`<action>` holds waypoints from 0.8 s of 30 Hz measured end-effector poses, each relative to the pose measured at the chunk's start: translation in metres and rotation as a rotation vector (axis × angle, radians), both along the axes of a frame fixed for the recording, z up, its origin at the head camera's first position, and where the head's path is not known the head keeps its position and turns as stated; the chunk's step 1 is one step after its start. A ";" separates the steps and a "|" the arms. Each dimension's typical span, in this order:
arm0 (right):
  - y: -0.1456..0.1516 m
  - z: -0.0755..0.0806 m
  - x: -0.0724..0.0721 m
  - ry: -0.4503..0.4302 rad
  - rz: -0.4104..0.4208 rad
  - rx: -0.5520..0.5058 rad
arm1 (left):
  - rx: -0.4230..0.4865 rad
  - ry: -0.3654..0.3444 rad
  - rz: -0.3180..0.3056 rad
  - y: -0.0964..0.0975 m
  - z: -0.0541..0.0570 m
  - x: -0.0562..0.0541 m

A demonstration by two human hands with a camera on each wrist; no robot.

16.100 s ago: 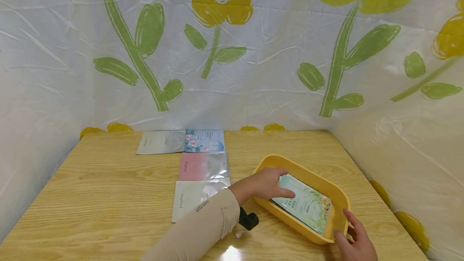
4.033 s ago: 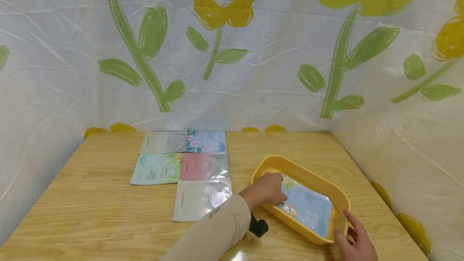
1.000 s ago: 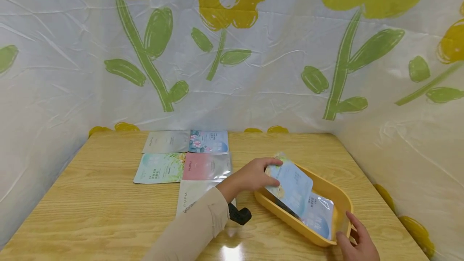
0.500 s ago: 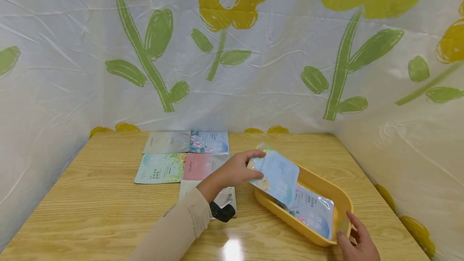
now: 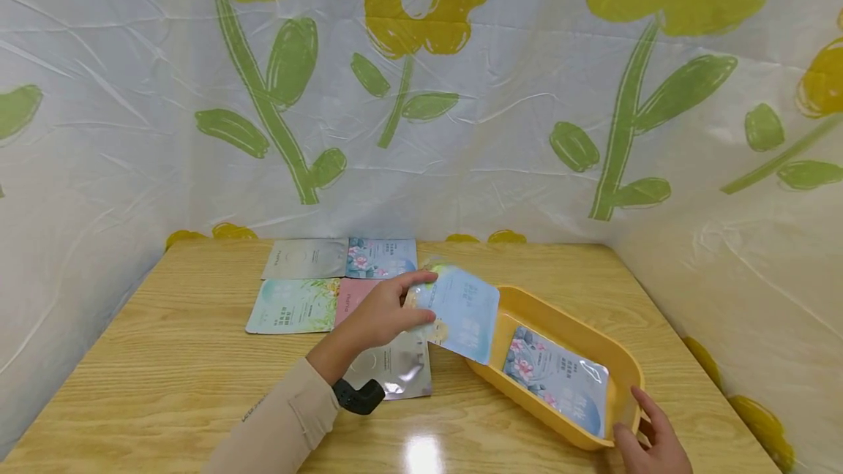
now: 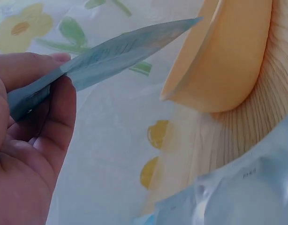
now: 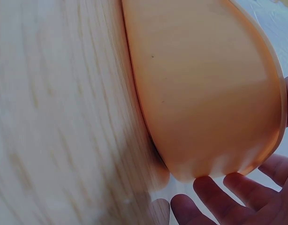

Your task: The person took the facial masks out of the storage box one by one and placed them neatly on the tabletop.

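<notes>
My left hand [image 5: 385, 313] pinches a light blue sheet mask packet [image 5: 464, 313] by its left end, thumb on one face and fingers on the other. The packet is raised and tilted between the table packets and the left end of a yellow plastic bin [image 5: 560, 426]. In the left wrist view the same packet [image 6: 130, 51] shows nearly edge-on. Inside the bin lies a blue packet with pink flowers [image 5: 556, 382]. My right hand [image 5: 652, 437] grips the bin's near right corner, thumb over the rim and fingers against the outer wall [image 7: 205, 93].
On the wooden table [image 5: 165, 386] lie a grey packet [image 5: 306, 258], a blue floral one [image 5: 382, 258], a green one [image 5: 293, 306], a pink one [image 5: 352, 298] partly hidden, and a silver one [image 5: 402, 368] behind my left wrist. A flowered sheet [image 5: 494, 167] hangs behind.
A green packet joined the table rows after the earliest frame. In the last second my left hand carried the light blue packet leftward out of the bin, uncovering the floral packet. The right hand stayed put.
</notes>
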State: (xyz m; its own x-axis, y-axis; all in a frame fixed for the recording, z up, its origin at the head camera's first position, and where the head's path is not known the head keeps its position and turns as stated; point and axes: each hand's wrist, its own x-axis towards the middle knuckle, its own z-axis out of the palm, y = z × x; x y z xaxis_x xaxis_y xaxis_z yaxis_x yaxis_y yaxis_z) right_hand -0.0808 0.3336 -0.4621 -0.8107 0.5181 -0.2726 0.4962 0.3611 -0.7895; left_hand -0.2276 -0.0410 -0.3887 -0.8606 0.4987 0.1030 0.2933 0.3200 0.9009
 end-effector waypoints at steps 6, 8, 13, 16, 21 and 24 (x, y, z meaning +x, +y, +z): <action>0.001 0.001 0.000 0.004 0.034 0.002 | 0.012 0.033 0.053 -0.023 -0.004 0.006; 0.002 0.000 0.000 0.009 0.052 0.002 | 0.005 0.047 0.077 -0.032 -0.005 0.007; 0.001 0.000 0.000 0.019 0.031 0.008 | -0.007 0.046 0.155 -0.058 -0.010 0.011; 0.000 0.001 0.001 0.014 0.020 0.009 | -0.006 0.025 0.189 -0.073 -0.014 0.015; 0.001 0.001 0.000 -0.004 0.021 0.012 | -0.031 0.024 0.249 -0.101 -0.016 0.025; 0.002 -0.001 -0.001 -0.015 0.016 0.012 | -0.044 0.017 0.284 -0.119 -0.017 0.032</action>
